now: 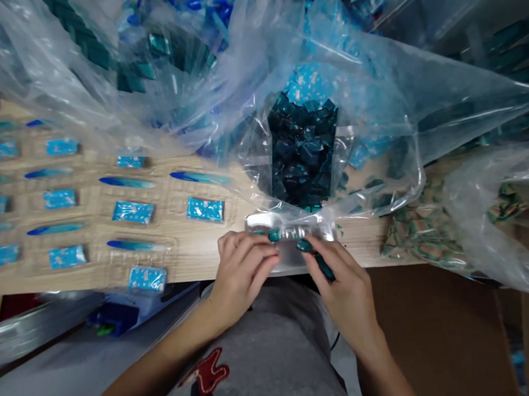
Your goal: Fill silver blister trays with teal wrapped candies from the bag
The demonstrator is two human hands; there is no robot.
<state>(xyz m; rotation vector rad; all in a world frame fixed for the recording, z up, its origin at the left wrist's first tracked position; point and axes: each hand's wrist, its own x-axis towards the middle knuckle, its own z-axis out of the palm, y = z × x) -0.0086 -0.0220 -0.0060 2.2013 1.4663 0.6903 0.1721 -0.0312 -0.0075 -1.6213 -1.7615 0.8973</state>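
Low at the bench edge lies a clear plastic blister tray (292, 257) with a small teal piece (273, 235) in its upper slot. My left hand (245, 267) covers the tray's left part, its fingers curled and thumb and forefinger together; what is between them, if anything, is hidden. My right hand (342, 276) is closed over the tray's right side. Between its thumb and fingertips is a glossy dark teal piece (304, 245), and another dark teal piece (325, 268) shows inside the palm. Just beyond the tray, a clear bag holds a heap of dark teal pieces (304, 151).
To the left stand several clear blister trays (174, 250), with blue-teal pen-shaped items (131, 246) and blue patterned packets (147, 278). Large plastic bags (257, 62) fill the back. At right sits a bag of green-brown wrapped pieces (426, 231). Teal scraps (339, 229) lie beside my tray.
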